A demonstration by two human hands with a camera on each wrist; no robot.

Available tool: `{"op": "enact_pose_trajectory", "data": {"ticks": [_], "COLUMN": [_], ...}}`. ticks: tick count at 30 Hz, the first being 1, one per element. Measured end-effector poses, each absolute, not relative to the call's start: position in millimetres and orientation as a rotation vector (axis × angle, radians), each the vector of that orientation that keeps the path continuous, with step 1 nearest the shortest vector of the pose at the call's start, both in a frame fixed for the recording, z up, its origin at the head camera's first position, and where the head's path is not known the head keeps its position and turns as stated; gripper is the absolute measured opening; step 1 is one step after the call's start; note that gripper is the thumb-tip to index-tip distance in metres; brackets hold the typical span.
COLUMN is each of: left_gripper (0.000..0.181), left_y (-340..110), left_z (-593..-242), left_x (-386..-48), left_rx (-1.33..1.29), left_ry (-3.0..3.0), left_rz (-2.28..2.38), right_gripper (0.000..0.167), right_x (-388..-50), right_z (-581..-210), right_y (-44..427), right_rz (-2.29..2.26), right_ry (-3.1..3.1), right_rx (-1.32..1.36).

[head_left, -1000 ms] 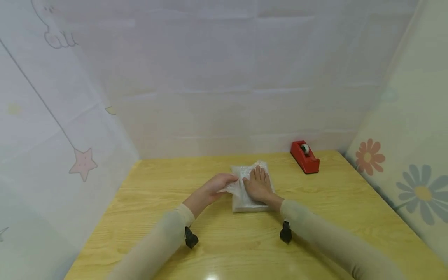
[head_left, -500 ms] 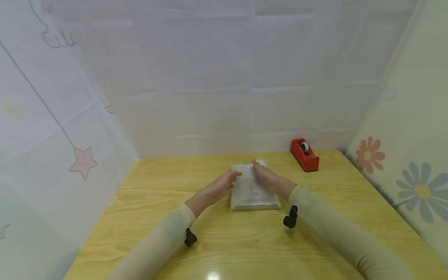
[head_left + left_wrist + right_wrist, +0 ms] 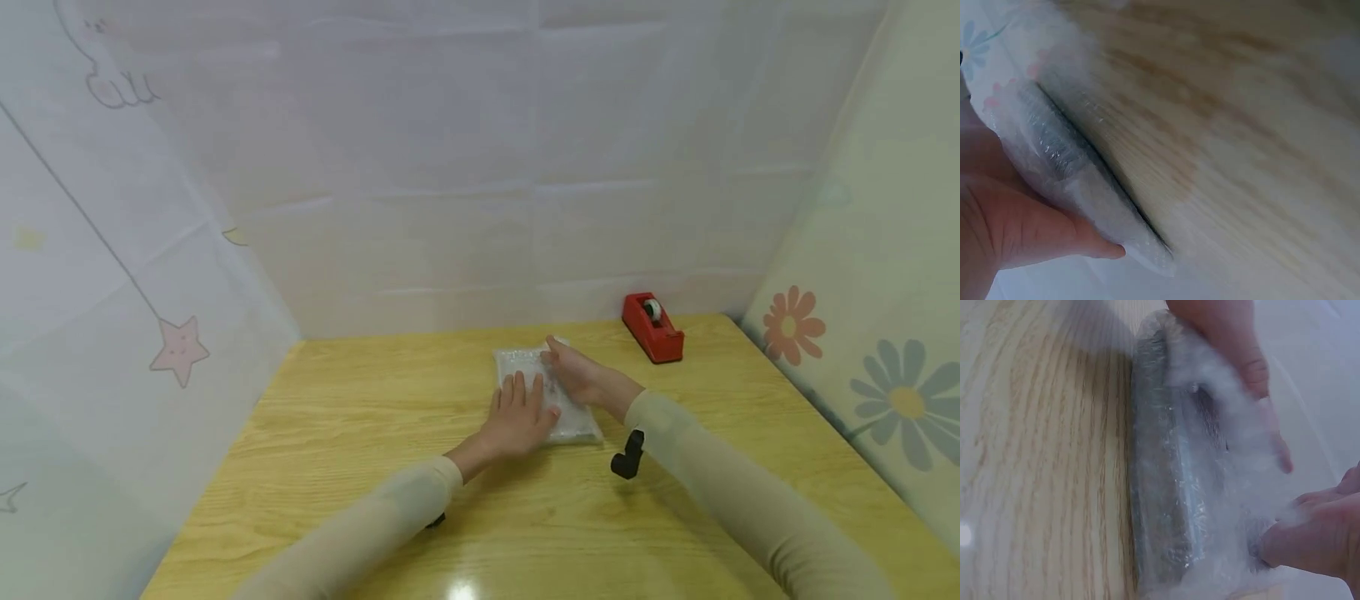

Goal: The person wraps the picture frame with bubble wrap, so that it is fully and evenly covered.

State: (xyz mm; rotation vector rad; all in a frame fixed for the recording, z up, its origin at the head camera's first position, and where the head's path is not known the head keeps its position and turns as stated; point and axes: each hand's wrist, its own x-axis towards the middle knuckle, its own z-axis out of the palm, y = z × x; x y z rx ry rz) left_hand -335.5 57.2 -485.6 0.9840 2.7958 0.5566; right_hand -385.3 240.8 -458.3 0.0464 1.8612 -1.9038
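Observation:
A flat, rectangular package in clear bubble wrap [image 3: 576,421] lies on the table. My left hand [image 3: 517,423] rests palm down over its near left part, fingers spread. At the package's right side, my right hand [image 3: 583,377] pinches the wrap, thumb uppermost. From the left wrist, the left hand [image 3: 1029,225] lies along the wrapped package [image 3: 1097,203]. In the right wrist view the right thumb and fingers [image 3: 1310,540] grip a fold of the film, while the left hand [image 3: 1229,344] touches the wrap at the top. What the wrap encloses is unclear.
A red tape dispenser [image 3: 654,329] with a white roll stands at the back right of the wooden table [image 3: 360,400]. Cloth backdrops [image 3: 450,167] with printed stars and flowers enclose the back and both sides.
The left hand has let go of the loose film at the left and moved onto the package. The right hand has gone from lying flat on top to pinching the wrap at the right.

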Motion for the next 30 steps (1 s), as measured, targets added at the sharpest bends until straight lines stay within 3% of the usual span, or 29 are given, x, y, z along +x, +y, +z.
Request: {"op": "enact_pose_trajectory", "data": {"ticks": [8,17,21,25,30], "left_gripper": [0.081,0.085,0.083,0.088,0.092], "left_y": [64,67,66,70,75], "left_z": [-491,-498,-501,-503,-504], "left_x": [-333,-333,-333,-332,-330], "left_rx": [1.068,1.12,1.157,1.189,1.209], "left_ry": [2.93,2.982,3.033,3.075,3.095], "left_rz": [0.121,-0.057,-0.096,-0.169,-0.243], "right_gripper": [0.08,0.06,0.052,0.049,0.048], "right_x": [-387,-378,-372,-366,-361], "right_z": [-455,-442,-421,-399,-397], "right_y": [247,269,296,336,391], "right_rz": [-1.862,-1.821,-1.892,-1.893,-1.374], "right_ry": [1.867,2.054,2.167,2.492,3.144], "right_rx": [0.036,-0.143,-0.176,-0.028,0.073]}}
